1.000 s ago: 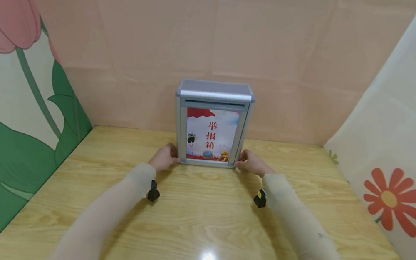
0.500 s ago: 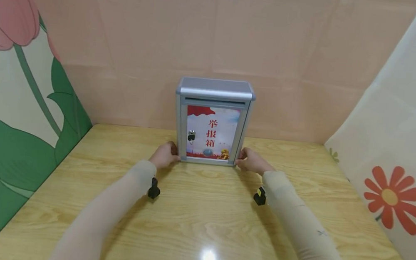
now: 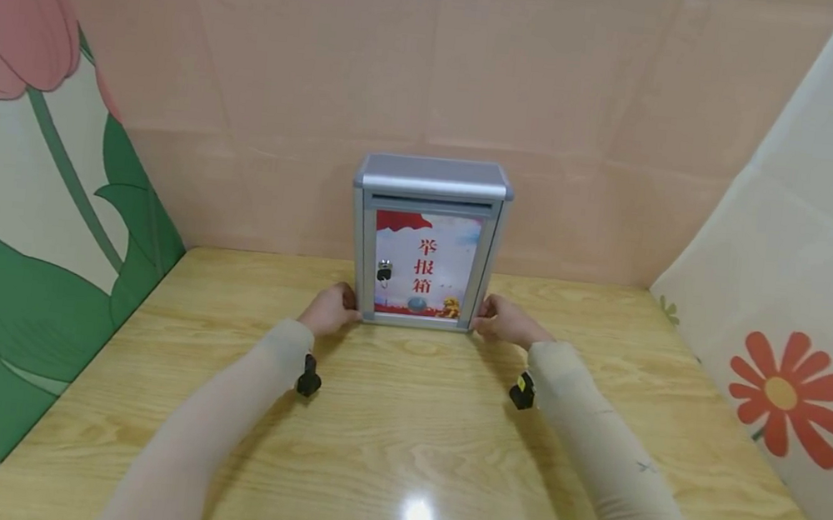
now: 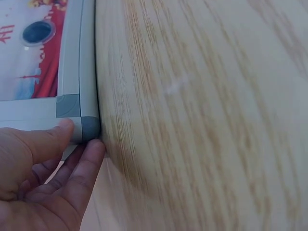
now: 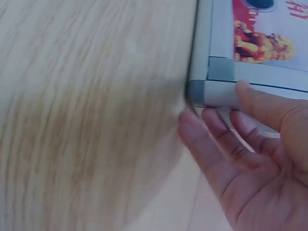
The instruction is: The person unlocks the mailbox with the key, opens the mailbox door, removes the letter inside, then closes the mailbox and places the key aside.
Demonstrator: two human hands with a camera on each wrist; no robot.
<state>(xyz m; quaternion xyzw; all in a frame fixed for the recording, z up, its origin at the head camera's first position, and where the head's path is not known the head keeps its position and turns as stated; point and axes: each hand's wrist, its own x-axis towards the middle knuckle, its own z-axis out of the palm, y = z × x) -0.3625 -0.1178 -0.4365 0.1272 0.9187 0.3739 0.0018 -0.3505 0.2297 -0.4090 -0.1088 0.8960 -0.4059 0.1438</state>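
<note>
A silver metal report box (image 3: 423, 269) stands upright at the back of the table. It has a slot (image 3: 432, 201) under its lid, a lock with a small key (image 3: 384, 271) and a printed front panel with red characters. My left hand (image 3: 331, 310) grips its lower left corner, thumb on the side frame (image 4: 87, 103) and fingers curled toward the back. At the opposite lower corner my right hand (image 3: 510, 323) holds the box likewise, with the thumb on the side and the fingertips (image 5: 188, 118) close to the tabletop. Its rear face is hidden.
The wood-grain table (image 3: 400, 426) reaches back to a pink cloth wall (image 3: 435, 69) close behind the box. A tulip-painted panel (image 3: 23, 281) borders the left side, and a flower-printed sheet (image 3: 794, 246) the right.
The whole head view has shifted slightly, putting the box a little higher in the picture. Hands and box keep the same places relative to each other.
</note>
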